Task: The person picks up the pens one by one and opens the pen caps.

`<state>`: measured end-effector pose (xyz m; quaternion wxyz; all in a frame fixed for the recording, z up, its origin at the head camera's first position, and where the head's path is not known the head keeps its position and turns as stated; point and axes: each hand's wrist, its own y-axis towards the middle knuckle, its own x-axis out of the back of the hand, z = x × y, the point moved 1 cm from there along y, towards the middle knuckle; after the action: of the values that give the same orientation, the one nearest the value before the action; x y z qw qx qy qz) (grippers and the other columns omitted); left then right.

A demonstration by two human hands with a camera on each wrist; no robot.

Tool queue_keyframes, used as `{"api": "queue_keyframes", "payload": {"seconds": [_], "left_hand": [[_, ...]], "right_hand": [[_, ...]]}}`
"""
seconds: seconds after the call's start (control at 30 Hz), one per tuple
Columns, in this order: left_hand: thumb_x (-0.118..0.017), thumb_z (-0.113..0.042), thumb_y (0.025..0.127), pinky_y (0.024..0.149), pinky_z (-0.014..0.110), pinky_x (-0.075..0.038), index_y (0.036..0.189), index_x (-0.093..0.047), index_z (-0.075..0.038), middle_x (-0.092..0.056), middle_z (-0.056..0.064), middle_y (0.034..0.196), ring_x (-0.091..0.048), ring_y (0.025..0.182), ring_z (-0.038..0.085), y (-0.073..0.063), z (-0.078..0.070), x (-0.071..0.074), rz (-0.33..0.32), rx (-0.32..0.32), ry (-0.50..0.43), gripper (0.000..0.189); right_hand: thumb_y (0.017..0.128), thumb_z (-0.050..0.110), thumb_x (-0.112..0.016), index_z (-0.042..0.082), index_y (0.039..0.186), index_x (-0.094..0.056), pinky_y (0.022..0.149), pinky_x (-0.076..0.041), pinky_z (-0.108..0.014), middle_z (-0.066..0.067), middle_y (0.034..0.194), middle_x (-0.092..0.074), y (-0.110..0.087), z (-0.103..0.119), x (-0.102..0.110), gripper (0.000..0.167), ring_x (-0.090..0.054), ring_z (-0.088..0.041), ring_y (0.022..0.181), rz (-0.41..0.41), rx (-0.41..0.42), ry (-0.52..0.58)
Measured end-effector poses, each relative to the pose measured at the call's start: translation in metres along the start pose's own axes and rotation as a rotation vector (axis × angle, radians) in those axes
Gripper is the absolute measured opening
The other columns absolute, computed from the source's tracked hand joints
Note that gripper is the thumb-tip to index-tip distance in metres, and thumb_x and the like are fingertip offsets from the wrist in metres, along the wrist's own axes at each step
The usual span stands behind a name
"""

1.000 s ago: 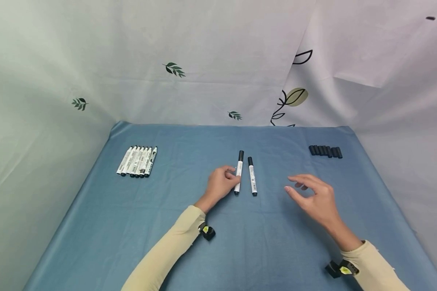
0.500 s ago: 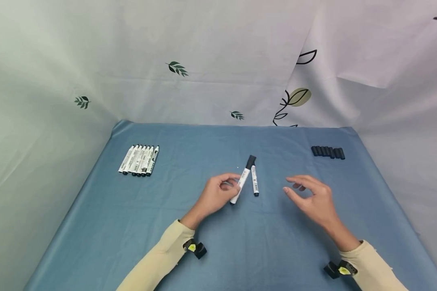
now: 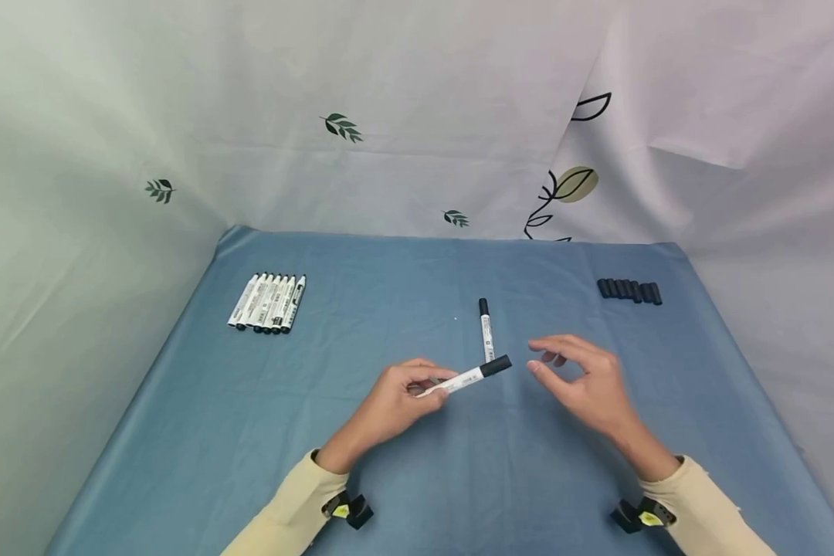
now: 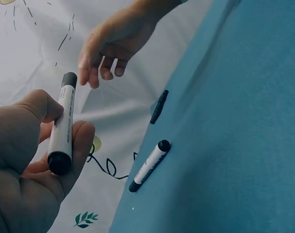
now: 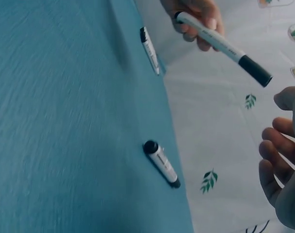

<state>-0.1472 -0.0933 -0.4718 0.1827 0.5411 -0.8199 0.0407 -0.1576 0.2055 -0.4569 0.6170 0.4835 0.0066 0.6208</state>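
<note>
My left hand (image 3: 389,405) pinches a white marker (image 3: 464,379) between thumb and fingers, raised above the blue cloth. The marker's black cap (image 3: 496,365) points toward my right hand (image 3: 587,386). That hand hovers with loosely bent fingers, holding nothing, a short gap from the cap. In the left wrist view the held marker (image 4: 64,124) lies across the fingers, its black end toward the camera. A second capped marker (image 3: 486,332) lies on the cloth just beyond, its near end overlapped by the held one in the head view.
Several uncapped white markers (image 3: 267,303) lie side by side at the back left of the blue cloth (image 3: 361,293). A row of several black caps (image 3: 628,290) sits at the back right. A pale curtain (image 3: 403,177) with leaf prints rises behind the table.
My left hand has lifted the marker off the cloth, drawn it nearer and turned its cap end rightward. My right hand has shifted slightly left.
</note>
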Motion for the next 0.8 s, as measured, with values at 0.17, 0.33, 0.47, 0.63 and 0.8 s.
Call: {"api": "queue_keyframes", "payload": {"seconds": [0.17,0.33,0.47,0.63,0.8], "left_hand": [[-0.072,-0.007,0.093,0.066,0.025,-0.056,0.116,-0.079,-0.017,-0.075,0.000,0.115,-0.065,0.082,0.009,-0.008,0.003,0.001,-0.003,0.002,0.043,0.026],[-0.075,-0.009,0.093,0.067,0.025,-0.054,0.116,-0.079,-0.017,-0.075,0.001,0.113,-0.064,0.082,0.007,-0.012,0.006,0.003,0.007,-0.051,0.077,0.025],[-0.074,-0.010,0.094,0.066,0.025,-0.054,0.116,-0.079,-0.016,-0.075,0.001,0.111,-0.062,0.080,0.007,-0.014,0.007,0.004,0.029,-0.089,0.074,0.024],[-0.074,-0.009,0.094,0.065,0.025,-0.054,0.116,-0.079,-0.015,-0.076,0.001,0.110,-0.063,0.079,0.007,-0.015,0.005,0.005,0.048,-0.100,0.068,0.024],[-0.073,-0.010,0.095,0.065,0.025,-0.053,0.116,-0.079,-0.017,-0.075,0.001,0.111,-0.062,0.078,0.008,-0.017,0.004,0.007,0.061,-0.097,0.072,0.023]], "right_hand": [[0.079,0.005,-0.085,0.010,0.113,-0.078,0.074,-0.050,-0.018,0.001,0.104,-0.076,0.002,0.010,-0.004,0.035,-0.066,-0.008,0.085,0.094,0.046,0.050],[0.083,0.009,-0.083,0.016,0.123,-0.074,0.073,-0.053,-0.025,0.003,0.112,-0.074,0.004,0.018,-0.006,0.041,-0.066,-0.009,0.087,0.206,0.057,0.065],[0.092,0.015,-0.077,0.017,0.133,-0.068,0.076,-0.057,-0.031,0.002,0.123,-0.071,0.006,0.027,-0.009,0.042,-0.067,-0.006,0.094,0.348,0.045,0.095],[0.097,0.020,-0.072,0.019,0.139,-0.064,0.079,-0.058,-0.032,0.003,0.123,-0.072,0.006,0.036,-0.012,0.042,-0.066,-0.004,0.100,0.457,0.025,0.117],[0.097,0.021,-0.073,0.019,0.132,-0.066,0.078,-0.059,-0.035,0.003,0.116,-0.073,0.004,0.039,-0.017,0.035,-0.066,-0.003,0.098,0.481,0.029,0.136]]}}
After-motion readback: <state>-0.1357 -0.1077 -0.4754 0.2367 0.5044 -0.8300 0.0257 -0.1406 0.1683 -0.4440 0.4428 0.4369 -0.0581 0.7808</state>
